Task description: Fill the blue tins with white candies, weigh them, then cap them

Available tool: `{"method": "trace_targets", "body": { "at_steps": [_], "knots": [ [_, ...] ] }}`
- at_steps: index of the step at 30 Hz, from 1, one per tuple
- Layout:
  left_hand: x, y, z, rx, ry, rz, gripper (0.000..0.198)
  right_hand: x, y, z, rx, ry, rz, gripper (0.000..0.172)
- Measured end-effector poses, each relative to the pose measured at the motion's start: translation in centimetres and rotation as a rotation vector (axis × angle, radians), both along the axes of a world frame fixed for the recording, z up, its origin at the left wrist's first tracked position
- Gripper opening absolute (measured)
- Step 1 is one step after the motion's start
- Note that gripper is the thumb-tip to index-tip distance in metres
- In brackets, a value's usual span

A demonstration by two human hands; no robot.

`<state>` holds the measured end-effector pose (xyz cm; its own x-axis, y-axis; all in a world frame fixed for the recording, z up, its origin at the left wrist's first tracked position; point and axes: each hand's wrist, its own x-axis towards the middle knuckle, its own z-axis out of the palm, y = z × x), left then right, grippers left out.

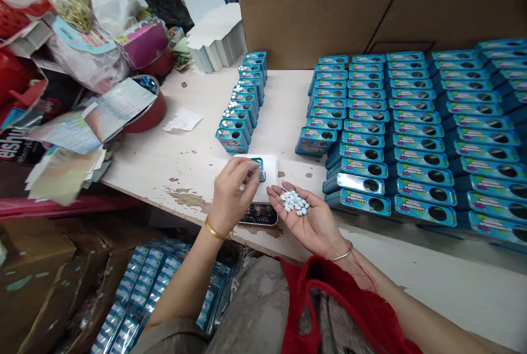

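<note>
My right hand (308, 219) lies palm up and cupped under a small heap of pale blue and white candies (294, 202). Over a white digital scale (270, 170), my left hand (231, 192) has its fingers bent together, fingertips at a small blue-rimmed tin (262, 169) that sits on the scale. The fingers partly cover this tin, and what they pinch, if anything, is hidden. The scale's dark button panel (261, 214) shows below, between both wrists. Just behind the scale runs a row of blue tins (233, 135), several with candies lying on top.
Many upright blue tins (364, 201) with round dark openings fill the table's right side in rows. Large cardboard boxes (321, 13) stand at the back. On the left are a stack of white card (218, 35), a red bowl (150, 115) and bags. Wrapped blue packs (140, 282) lie below the table edge.
</note>
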<state>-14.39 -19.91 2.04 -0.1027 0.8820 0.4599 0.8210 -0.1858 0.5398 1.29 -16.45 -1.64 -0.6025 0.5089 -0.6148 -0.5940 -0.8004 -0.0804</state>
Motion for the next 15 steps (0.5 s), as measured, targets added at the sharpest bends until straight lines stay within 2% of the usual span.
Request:
{"method": "trace_targets", "body": {
  "at_steps": [4, 7, 9, 12, 15],
  "knots": [
    [-3.0, 0.8, 0.5, -0.082, 0.158, -0.007, 0.020, 0.5, -0.2, -0.3, -0.023, -0.031, 0.000, 0.018],
    [-4.9, 0.2, 0.7, -0.144, 0.288, 0.040, 0.049, 1.4, -0.6, -0.9, -0.027, -0.054, 0.013, 0.018],
    [-5.7, -0.6, 0.6, -0.182, 0.322, 0.060, 0.060, 2.0, -0.9, -1.4, -0.036, -0.072, 0.015, 0.018],
    [-5.5, -2.1, -0.4, -0.186, 0.384, 0.111, 0.059, 2.6, -1.2, -1.8, -0.053, -0.093, 0.027, 0.017],
    [-3.9, -2.9, -2.0, -0.204, 0.470, 0.188, 0.065, 2.6, -1.4, -1.7, -0.053, -0.089, 0.052, 0.017]
  ]
}}
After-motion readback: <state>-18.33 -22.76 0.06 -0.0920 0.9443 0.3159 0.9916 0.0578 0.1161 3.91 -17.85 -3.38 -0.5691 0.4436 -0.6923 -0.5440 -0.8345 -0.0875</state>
